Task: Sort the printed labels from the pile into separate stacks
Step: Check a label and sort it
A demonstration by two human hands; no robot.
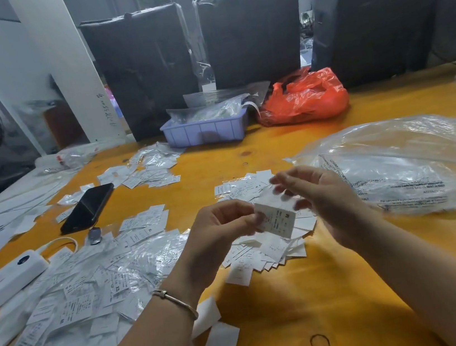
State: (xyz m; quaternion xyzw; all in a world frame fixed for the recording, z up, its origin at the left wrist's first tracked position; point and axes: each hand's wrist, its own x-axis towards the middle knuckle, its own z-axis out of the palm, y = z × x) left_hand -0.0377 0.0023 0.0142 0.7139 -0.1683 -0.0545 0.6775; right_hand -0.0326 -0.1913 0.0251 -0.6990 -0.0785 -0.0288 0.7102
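White paper is everywhere on my left: the unsorted pile (70, 286) of printed labels sprawls over loose clear film, with a white power bank (4, 280) and a black phone (88, 207) beyond it. My left hand (220, 232) hangs above the desk (312, 301), its fingers curled and pinching one label (277, 221) by its left end. The label's long axis slopes down to the right, so its free end points toward my right hand (322, 203). That hand hovers just beside it, fingers loose and apart, holding nothing, though blur hides the fingertips. Under both hands lies a fanned stack (267, 251); a second stack (244, 185) sits just behind, and a third (149, 173) farther back to the left. I'd judge the near stacks the easiest drop. To the right, a large clear bag (404, 165) rests on the orange desk. At the back stand a blue tray (204, 130), a red bag (302, 97) and black wrapped bundles (250, 29).
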